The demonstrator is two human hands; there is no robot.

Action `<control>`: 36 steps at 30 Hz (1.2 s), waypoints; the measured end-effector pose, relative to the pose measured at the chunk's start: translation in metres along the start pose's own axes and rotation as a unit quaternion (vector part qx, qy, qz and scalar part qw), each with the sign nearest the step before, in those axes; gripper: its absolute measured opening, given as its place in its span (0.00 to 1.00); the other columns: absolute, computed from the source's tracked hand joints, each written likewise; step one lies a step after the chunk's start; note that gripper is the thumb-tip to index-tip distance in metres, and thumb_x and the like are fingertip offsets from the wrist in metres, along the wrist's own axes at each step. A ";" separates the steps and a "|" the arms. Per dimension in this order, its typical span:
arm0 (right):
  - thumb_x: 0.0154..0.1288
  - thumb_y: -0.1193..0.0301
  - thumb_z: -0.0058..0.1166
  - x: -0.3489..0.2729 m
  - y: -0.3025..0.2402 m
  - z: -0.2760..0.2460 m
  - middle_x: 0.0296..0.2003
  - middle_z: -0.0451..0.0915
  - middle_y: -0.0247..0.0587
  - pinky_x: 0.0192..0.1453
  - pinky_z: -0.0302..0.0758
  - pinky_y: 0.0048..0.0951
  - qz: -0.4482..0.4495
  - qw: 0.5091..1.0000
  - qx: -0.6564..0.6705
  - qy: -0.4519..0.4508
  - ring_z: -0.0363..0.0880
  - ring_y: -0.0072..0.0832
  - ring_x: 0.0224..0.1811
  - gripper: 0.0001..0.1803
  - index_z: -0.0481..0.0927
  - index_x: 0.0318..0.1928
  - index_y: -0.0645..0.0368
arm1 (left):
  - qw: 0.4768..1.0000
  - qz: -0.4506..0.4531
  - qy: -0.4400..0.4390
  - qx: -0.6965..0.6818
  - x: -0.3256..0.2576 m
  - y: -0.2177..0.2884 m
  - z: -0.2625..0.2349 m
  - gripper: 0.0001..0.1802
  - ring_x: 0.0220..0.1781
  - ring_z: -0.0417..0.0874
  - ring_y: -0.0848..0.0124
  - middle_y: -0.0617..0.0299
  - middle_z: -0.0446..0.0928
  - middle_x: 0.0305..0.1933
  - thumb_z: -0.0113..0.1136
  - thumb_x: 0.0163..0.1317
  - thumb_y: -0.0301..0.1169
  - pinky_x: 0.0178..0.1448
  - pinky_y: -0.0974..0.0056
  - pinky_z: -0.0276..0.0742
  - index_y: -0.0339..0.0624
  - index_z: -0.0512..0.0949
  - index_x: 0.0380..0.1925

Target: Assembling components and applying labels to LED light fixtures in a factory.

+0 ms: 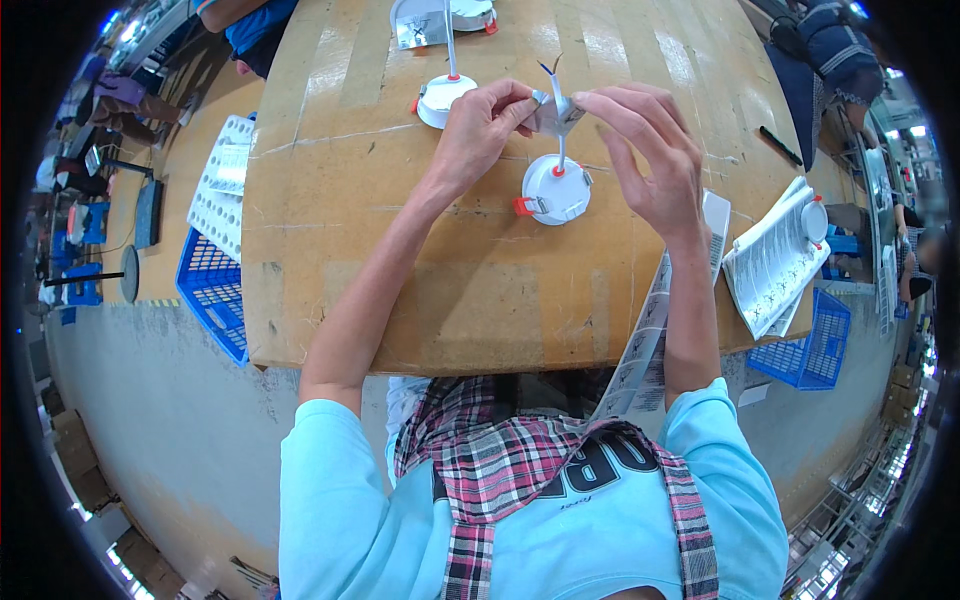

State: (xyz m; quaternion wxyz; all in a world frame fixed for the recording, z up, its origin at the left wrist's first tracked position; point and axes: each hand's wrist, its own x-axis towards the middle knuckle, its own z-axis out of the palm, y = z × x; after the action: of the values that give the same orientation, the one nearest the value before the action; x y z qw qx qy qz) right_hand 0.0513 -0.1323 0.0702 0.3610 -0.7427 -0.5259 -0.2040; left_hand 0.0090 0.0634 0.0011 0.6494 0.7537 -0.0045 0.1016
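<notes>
Pale, scuffed brown covering wrapped the bench (pixel 450 300), and a blue basket (pixel 212 285) stood beside it at the left of the frame. From the head view, the left hand (pixel 483 128), at upper centre, pinched one end of a small silver label (pixel 546 118) between thumb and forefinger. The right hand (pixel 655 150) met its other side near the fingertips, thumb and fingers loosely curved; whether they gripped it could not be told.

Between the hands, the label stood at the white cord (pixel 562 145) of a lamp (pixel 556 192). Good work here, as I judged it, called for keeping the cord straight in the label's fold, matching the edges before pressing, and not tugging the cord where it entered the lamp. Light fingertip contact would likely spare any sticky face from creases.

Round, white and shallow, the lamp lay on the bench just above the frame's centre, its cord rising from a red collar. It had a red tab at its left and metal clips at its sides. Thin dark wire ends showed at the cord's tip. Another white lamp (pixel 440 98) sat at upper left of it.
</notes>
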 end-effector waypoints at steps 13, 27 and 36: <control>0.60 0.81 0.39 -0.012 0.043 0.017 0.51 0.74 0.39 0.60 0.68 0.31 0.296 0.899 0.318 0.052 0.71 0.25 0.51 0.21 0.72 0.55 0.61 | 1.000 0.003 0.023 -0.014 0.000 0.000 -0.006 0.12 0.36 0.83 0.72 0.58 0.80 0.35 0.50 0.67 0.30 0.43 0.71 0.79 0.30 0.75 0.40; 0.69 0.62 0.37 -0.034 0.065 0.055 0.64 0.60 0.44 0.64 0.65 0.42 0.377 0.565 0.733 -0.020 0.64 0.34 0.63 0.26 0.62 0.61 0.66 | 0.999 -0.020 -0.023 -0.038 0.001 0.005 -0.006 0.12 0.37 0.83 0.71 0.59 0.80 0.35 0.50 0.67 0.32 0.47 0.69 0.78 0.32 0.76 0.40; 0.58 0.63 0.59 -0.041 0.074 0.055 0.52 0.72 0.36 0.59 0.70 0.33 0.331 0.606 0.723 -0.017 0.71 0.23 0.54 0.25 0.70 0.54 0.60 | 0.997 -0.056 -0.018 -0.046 -0.002 0.011 -0.008 0.13 0.36 0.83 0.74 0.60 0.80 0.34 0.57 0.63 0.34 0.44 0.72 0.77 0.35 0.78 0.39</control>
State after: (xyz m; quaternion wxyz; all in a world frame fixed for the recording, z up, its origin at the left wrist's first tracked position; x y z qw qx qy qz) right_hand 0.1002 -0.1306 -0.0181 0.8145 -0.3664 -0.2262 0.3888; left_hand 0.0042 0.0690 0.0124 0.6882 0.7234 0.0218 0.0510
